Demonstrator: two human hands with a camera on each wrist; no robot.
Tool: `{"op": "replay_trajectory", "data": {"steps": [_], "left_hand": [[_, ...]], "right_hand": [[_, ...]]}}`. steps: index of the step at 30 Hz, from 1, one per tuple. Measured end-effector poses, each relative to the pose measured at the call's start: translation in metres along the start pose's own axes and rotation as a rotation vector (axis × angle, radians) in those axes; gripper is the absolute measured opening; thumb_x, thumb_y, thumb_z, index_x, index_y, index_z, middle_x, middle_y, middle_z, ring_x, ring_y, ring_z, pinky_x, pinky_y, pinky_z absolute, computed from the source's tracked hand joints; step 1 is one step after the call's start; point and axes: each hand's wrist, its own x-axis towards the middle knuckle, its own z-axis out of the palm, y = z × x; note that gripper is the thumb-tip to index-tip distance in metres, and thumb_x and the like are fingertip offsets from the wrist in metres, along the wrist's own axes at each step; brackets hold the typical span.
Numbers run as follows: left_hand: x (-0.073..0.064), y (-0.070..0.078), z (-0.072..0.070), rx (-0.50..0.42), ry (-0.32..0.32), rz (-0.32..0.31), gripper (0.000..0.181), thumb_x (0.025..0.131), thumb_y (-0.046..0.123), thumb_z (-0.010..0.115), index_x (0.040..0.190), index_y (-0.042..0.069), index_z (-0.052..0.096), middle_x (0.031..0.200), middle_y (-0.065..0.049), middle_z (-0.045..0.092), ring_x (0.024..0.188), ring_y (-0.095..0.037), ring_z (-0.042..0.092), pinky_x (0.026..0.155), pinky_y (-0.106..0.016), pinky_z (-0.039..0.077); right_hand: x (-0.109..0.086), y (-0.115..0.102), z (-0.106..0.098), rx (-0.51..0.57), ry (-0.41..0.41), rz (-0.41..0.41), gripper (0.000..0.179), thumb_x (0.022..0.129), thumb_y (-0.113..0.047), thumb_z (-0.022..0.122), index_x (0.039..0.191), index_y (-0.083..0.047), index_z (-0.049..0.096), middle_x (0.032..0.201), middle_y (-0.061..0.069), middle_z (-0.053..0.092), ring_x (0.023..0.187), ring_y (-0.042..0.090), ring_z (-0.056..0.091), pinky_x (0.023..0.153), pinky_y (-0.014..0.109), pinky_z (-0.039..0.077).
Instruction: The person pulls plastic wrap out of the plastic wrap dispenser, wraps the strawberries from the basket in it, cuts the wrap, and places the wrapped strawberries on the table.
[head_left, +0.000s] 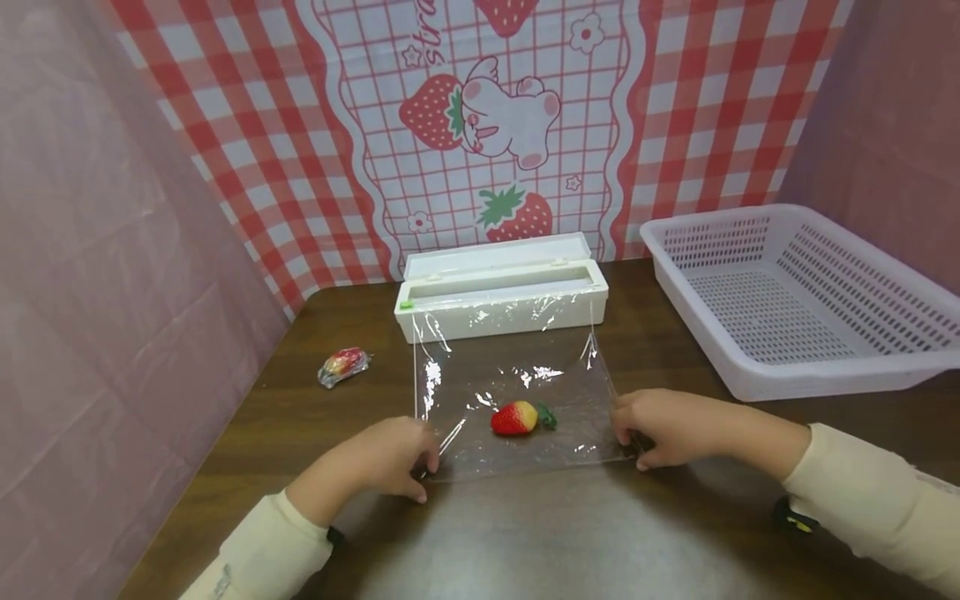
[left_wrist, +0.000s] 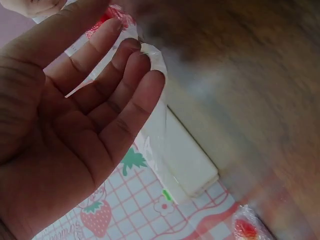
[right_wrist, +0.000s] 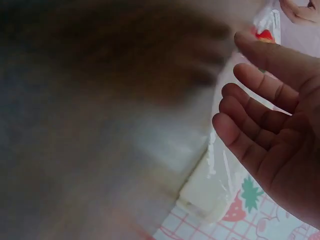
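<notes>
A red-and-yellow strawberry (head_left: 515, 418) with a green leafy top lies at the middle of a sheet of clear cling film (head_left: 487, 458). The film stretches over the dark table from a white cling film dispenser (head_left: 510, 312), whose lid stands up. At the film's near left corner is my left hand (head_left: 390, 457), thumb apart from the fingers. My right hand (head_left: 663, 427) touches the near right corner, with a gap between thumb and index finger. Both wrist views show loosely bent fingers, as on the left hand (left_wrist: 85, 110) and the right hand (right_wrist: 280, 120).
On the left of the table (head_left: 300, 450) lies a film-wrapped strawberry (head_left: 344, 366). A white slotted plastic basket (head_left: 750, 379) stands at the right. Behind the dispenser hangs a red-and-white checked cloth (head_left: 675, 108) with strawberry prints, and pink cloth (head_left: 112, 292) lines the sides.
</notes>
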Motion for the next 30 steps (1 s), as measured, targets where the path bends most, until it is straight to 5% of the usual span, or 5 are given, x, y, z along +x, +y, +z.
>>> {"op": "replay_trajectory", "data": {"steps": [11,22,30], "left_hand": [[-0.001,-0.002,0.006,-0.048,0.025,0.072,0.02,0.07,-0.01,0.067,0.077,0.009,0.07,0.067,0.006,0.061,0.06,-0.001,0.051,0.057,-0.016,0.046],[-0.003,-0.006,0.006,-0.099,0.026,0.029,0.015,0.076,0.015,0.082,0.078,0.012,0.067,0.065,0.011,0.057,0.06,0.001,0.05,0.058,-0.019,0.046],[-0.005,-0.007,0.003,-0.093,0.055,0.042,0.017,0.075,-0.008,0.068,0.081,0.008,0.07,0.067,0.008,0.059,0.061,0.0,0.05,0.058,-0.017,0.047]], "right_hand": [[-0.001,0.007,0.008,-0.044,0.105,-0.094,0.026,0.074,0.003,0.074,0.071,-0.018,0.058,0.073,-0.015,0.048,0.066,-0.001,0.044,0.057,0.02,0.043],[-0.005,0.016,-0.005,0.048,0.25,-0.027,0.016,0.082,0.0,0.071,0.081,-0.015,0.065,0.08,-0.015,0.057,0.071,-0.001,0.052,0.061,0.023,0.05],[-0.005,0.019,-0.01,0.046,0.32,-0.015,0.015,0.084,0.001,0.07,0.084,-0.013,0.065,0.082,-0.015,0.058,0.073,-0.001,0.052,0.062,0.025,0.05]]}}
